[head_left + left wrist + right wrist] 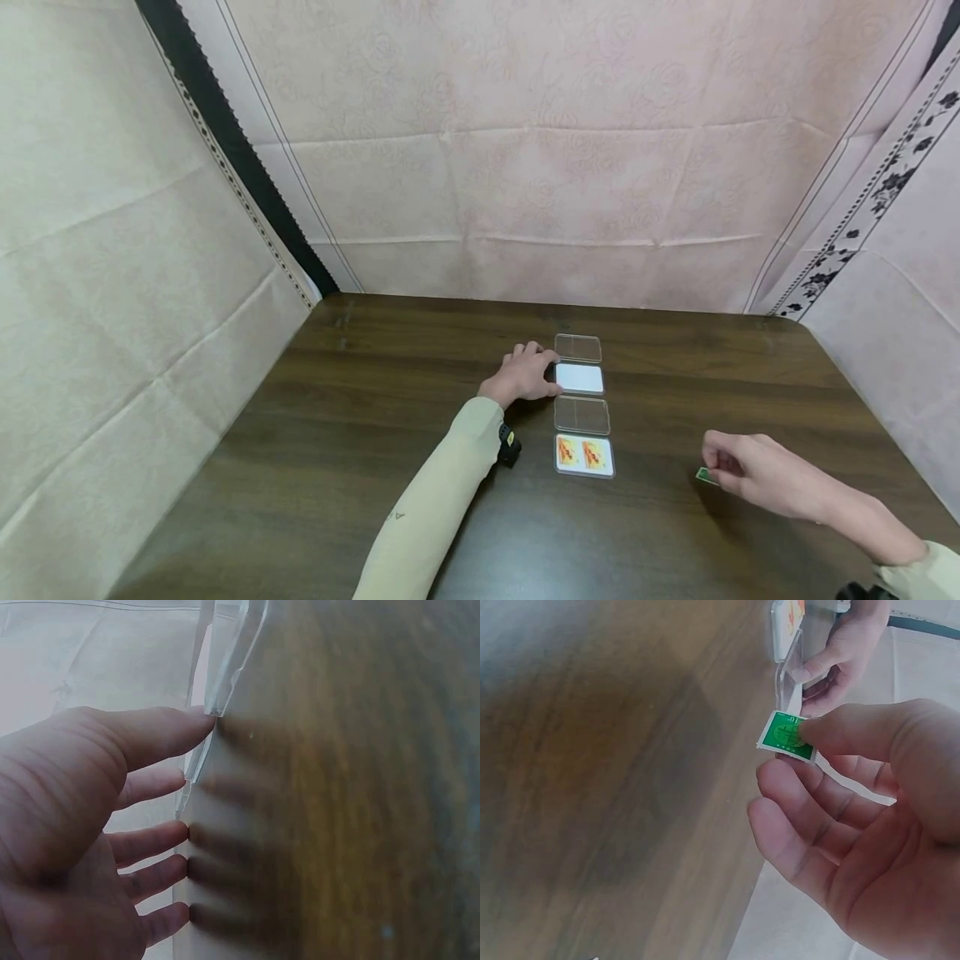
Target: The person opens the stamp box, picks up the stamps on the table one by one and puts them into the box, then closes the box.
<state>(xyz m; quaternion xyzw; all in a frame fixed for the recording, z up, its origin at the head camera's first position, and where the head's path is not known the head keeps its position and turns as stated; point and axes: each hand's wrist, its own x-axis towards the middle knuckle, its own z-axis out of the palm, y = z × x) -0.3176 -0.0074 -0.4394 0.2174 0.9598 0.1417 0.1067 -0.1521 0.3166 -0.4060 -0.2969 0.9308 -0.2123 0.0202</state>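
My right hand pinches a small green postage stamp between thumb and fingers, just above the table at the right. The stamp has a white perforated border; the thumb covers part of it. My left hand rests on the table with fingers spread. Its thumb and index finger touch the left side of an opened clear plastic case with a plain white base. That case's transparent lid lies folded back behind it. Nearer to me lies a second opened case, with two orange-and-yellow stamps side by side on its white base.
The second case's clear lid lies between the two bases. All of this is on a dark brown wooden table. Pale cloth hangs behind the table's far edge and along both sides.
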